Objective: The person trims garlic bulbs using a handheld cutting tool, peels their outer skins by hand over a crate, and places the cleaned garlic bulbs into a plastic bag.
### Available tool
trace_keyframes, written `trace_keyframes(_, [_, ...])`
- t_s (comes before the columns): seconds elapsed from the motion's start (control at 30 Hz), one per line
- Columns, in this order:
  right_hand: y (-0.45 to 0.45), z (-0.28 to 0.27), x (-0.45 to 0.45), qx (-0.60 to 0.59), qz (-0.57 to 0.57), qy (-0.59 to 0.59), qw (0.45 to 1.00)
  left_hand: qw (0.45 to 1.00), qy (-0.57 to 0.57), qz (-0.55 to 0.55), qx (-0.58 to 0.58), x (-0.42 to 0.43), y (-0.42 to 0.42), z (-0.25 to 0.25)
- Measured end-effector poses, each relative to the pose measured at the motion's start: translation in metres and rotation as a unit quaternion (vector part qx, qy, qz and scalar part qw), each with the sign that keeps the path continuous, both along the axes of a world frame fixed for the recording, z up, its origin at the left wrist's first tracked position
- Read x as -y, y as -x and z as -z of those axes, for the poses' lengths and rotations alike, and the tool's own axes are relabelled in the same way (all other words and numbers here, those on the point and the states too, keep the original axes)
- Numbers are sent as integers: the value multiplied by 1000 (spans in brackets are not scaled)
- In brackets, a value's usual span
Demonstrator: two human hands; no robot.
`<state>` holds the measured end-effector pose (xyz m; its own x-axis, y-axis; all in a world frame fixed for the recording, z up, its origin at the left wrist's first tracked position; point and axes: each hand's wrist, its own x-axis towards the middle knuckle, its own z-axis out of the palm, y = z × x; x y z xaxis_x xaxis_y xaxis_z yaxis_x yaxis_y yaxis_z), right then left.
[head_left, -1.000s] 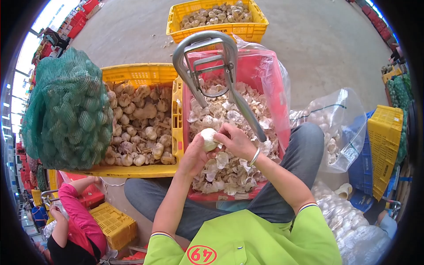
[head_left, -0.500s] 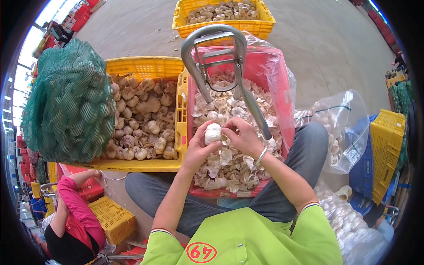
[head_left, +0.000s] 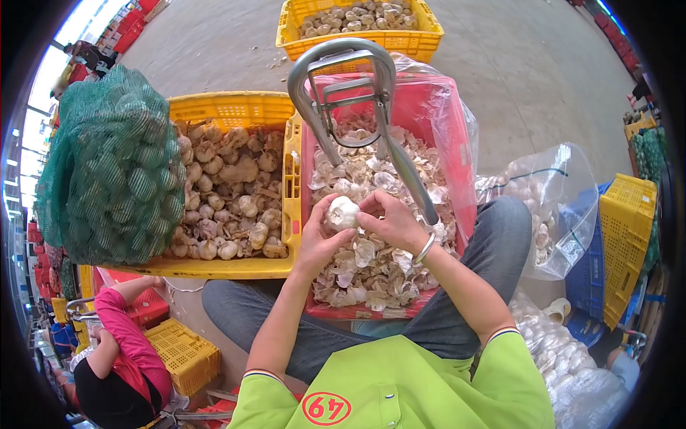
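Observation:
A white garlic bulb (head_left: 342,214) rests in my left hand (head_left: 319,239), whose fingers and thumb curl around its left side. My right hand (head_left: 394,223), with a bangle at the wrist, has its fingers and thumb pinched together against the bulb's right side. Any bit of skin between those fingertips is too small to make out. Beneath both hands lies a pink crate (head_left: 468,171), lined with clear plastic and full of loose papery garlic skins (head_left: 371,275). A bent grey metal frame (head_left: 411,171) arches over this crate, just beyond my hands.
To the left, a yellow crate (head_left: 292,179) holds unpeeled garlic, with a green mesh sack (head_left: 114,179) of bulbs on its left end. Clear bags (head_left: 564,207) of white bulbs lie at right. Another yellow crate (head_left: 361,46) stands ahead. A person in pink sleeves (head_left: 132,343) sits lower left.
The garlic bulb has turned in my left hand, so a different side faces up. My right fingers have shifted slightly along its edge. The whole view has moved a little.

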<state>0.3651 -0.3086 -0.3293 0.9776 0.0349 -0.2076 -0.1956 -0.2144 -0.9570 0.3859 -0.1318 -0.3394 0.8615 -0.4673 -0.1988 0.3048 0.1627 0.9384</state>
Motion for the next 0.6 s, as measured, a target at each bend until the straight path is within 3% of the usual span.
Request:
trace_keyframes(0.2, [1,15,-1,-38,-13,-56,998,970,-173,-20,172,0,2,7])
trace_keyframes(0.4, [0,11,-1,-87,-9,-128,988,974,-169,-21,151,1,4,5])
trace_keyframes(0.5, [0,8,-2,-96,-9,-144,985,946,-222,-47,230,3,7,5])
trace_keyframes(0.6, [-1,8,-2,-101,-21,-150,983,947,-215,-60,232,4,6,10])
